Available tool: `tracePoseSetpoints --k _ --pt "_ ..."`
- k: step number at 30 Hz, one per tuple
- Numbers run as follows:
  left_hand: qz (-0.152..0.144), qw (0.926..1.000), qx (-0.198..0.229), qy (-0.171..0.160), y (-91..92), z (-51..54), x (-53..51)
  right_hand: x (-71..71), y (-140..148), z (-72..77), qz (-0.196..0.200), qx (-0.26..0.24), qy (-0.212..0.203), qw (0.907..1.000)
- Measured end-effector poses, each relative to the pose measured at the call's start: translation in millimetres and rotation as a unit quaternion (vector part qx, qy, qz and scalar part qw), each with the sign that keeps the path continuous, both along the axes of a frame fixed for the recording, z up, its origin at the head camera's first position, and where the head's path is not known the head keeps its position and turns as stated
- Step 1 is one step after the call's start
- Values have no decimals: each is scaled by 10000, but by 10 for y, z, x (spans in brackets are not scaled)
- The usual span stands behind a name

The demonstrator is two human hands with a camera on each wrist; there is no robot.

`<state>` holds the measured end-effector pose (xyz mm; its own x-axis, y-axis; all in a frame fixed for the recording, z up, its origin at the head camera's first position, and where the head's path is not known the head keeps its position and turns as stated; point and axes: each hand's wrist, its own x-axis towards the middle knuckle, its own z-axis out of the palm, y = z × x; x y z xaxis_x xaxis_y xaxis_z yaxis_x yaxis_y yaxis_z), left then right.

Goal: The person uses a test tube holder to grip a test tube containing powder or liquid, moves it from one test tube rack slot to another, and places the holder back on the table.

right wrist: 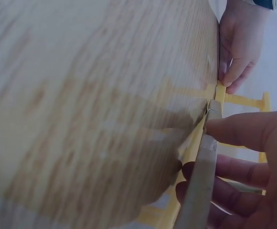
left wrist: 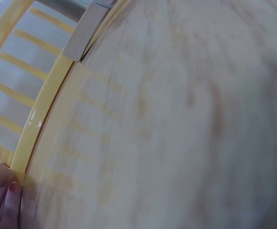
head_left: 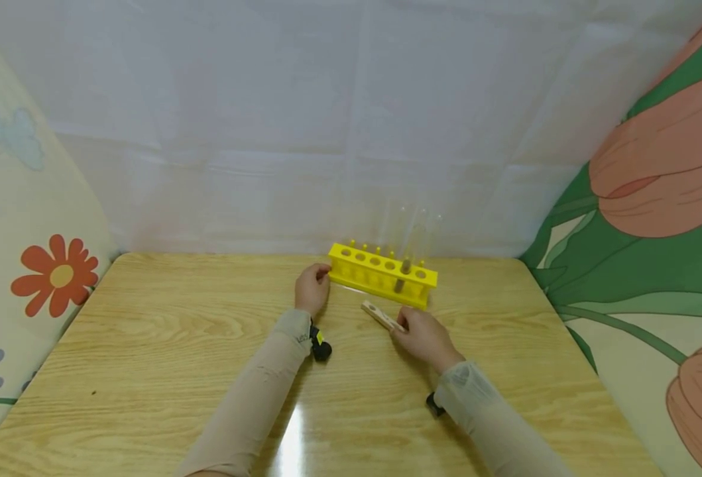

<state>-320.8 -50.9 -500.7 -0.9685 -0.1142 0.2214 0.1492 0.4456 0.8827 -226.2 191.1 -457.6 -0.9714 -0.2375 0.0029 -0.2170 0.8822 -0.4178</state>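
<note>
A yellow test tube rack (head_left: pixel 380 288) stands on the table near the back wall. My left hand (head_left: pixel 313 289) pinches the left end of its base between thumb and fingers (left wrist: pixel 5 191). My right hand (head_left: pixel 425 336) holds a wooden test tube clamp (head_left: pixel 380 316) just in front of the rack, its far end pointing left and toward the rack. In the right wrist view the fingers curl round the clamp (right wrist: pixel 203 167). One test tube (head_left: pixel 406 265) with dark contents sits near the rack's right end. Other clear tubes rise behind it, too faint to tell apart fully.
The wood-grain table (head_left: pixel 207 318) carries the rack. A white cloth (head_left: pixel 237 132) hangs behind it. Patterned cloths with flowers (head_left: pixel 61 275) and big tulips (head_left: pixel 667 165) line both sides. Black wrist cameras (head_left: pixel 321 344) sit on the sleeves.
</note>
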Motion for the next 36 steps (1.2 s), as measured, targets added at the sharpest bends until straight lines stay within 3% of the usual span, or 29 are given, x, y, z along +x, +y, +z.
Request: tracePoseSetpoints --k 10,27,31,36 --pt "28 10000 -91 11 11 12 23 12 -7 -27 53 65 -21 10000" --pt "-40 10000 63 -50 -27 -51 -40 -32 -17 -6 325 9 -341 9989" --pt "-357 9991 157 -154 -56 -95 -85 -79 72 4 476 -95 -682 9965" --pt "-1264 9910 -259 -361 -234 -65 -139 -192 306 94 1101 -77 -1314 9852"
